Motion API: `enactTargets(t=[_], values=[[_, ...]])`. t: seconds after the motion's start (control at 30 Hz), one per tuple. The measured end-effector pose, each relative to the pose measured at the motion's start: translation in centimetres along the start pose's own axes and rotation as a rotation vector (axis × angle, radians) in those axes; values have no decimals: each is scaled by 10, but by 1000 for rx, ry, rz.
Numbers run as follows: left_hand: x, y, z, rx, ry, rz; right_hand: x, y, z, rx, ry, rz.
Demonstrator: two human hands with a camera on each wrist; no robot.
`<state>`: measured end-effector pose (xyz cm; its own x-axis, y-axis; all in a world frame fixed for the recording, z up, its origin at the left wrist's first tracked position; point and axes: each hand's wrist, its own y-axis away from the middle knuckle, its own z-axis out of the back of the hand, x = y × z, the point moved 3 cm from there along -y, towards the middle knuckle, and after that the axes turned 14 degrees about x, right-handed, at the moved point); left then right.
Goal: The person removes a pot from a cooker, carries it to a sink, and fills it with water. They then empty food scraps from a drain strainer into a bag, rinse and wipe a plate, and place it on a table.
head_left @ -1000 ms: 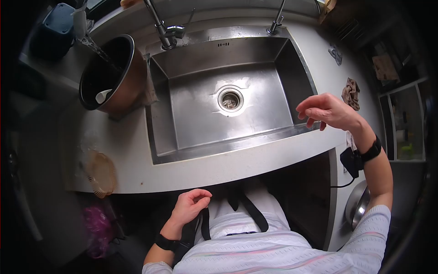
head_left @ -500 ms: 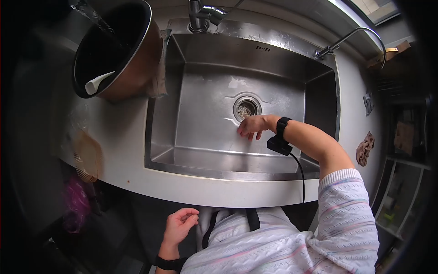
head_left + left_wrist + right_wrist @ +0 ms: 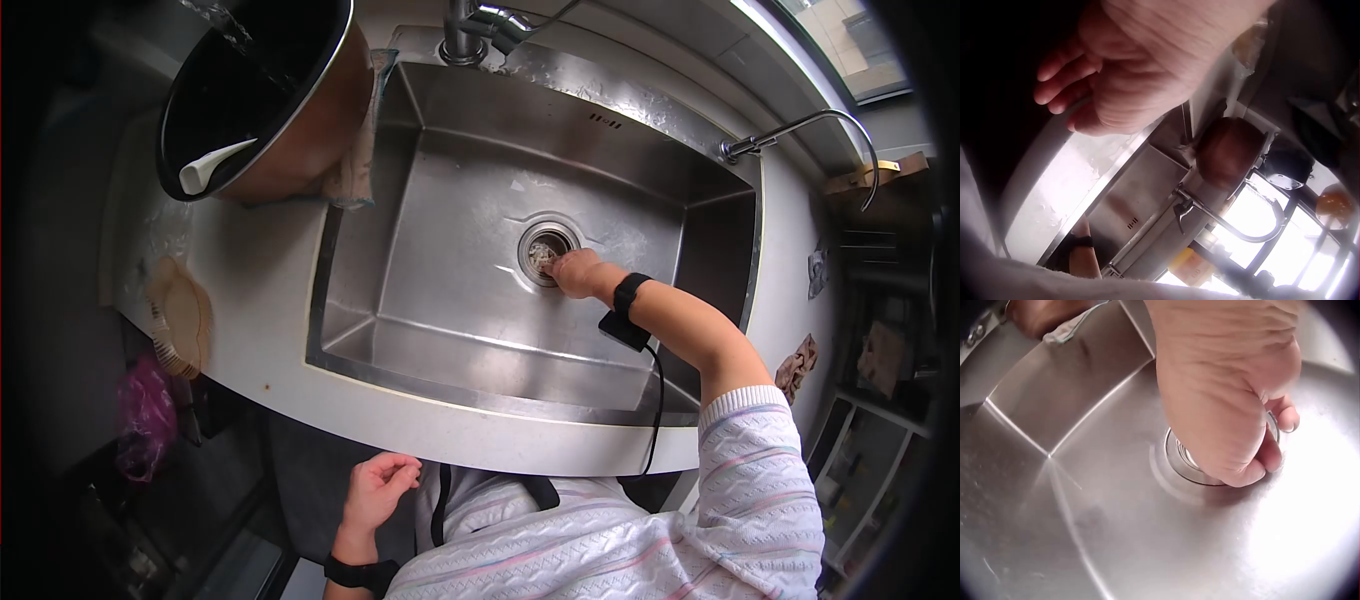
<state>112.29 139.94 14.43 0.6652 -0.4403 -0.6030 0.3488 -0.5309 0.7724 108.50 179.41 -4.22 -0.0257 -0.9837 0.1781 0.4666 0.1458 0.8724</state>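
The pot (image 3: 320, 130) was on the desk (image 3: 250, 350) just beside the sink (image 3: 450, 200), probably to keep the basin free while water (image 3: 235, 35) ran into it. A ladle (image 3: 205, 170) leaned on its rim, perhaps so that its end stayed within reach. A cloth (image 3: 350, 175) lay at the pot's sink side, likely to take drips. The left hand (image 3: 375, 495) hung in front of the desk, fingers loosely bent and empty, seemingly not needed. The drain (image 3: 524, 240) was in the sink floor with pale bits (image 3: 540, 255) in it; the right hand (image 3: 578, 272) reached down to its edge, fingers bent, apparently to get at them. The palm hid part of the drain and the fingertips' contact, so its grip could not be told. The water's source was cut off.
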Motion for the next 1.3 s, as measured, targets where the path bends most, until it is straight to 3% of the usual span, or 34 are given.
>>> enactTargets(t=[0.23,0.47,0.57,0.7,0.83,0.9,1.1,1.23,1.3], values=[[3,-2,1,-16,-33,1,5,2,-1,77,334,-160],[10,-1,2,2,-5,-40,-2,24,4,-300,299,4],[14,1,4,9,-43,-12,-8,30,1,-321,234,-2],[19,8,22,13,-172,-117,-6,51,13,-450,101,77],[14,31,63,-66,-185,-197,28,115,58,-602,54,115],[17,49,95,-198,-199,-241,45,141,76,-707,62,134],[18,155,224,-844,-519,-508,143,214,136,-913,72,134],[19,225,318,-1146,-787,-627,291,235,182,-935,88,128],[14,248,353,-1153,-823,-602,371,235,205,-929,74,238]])
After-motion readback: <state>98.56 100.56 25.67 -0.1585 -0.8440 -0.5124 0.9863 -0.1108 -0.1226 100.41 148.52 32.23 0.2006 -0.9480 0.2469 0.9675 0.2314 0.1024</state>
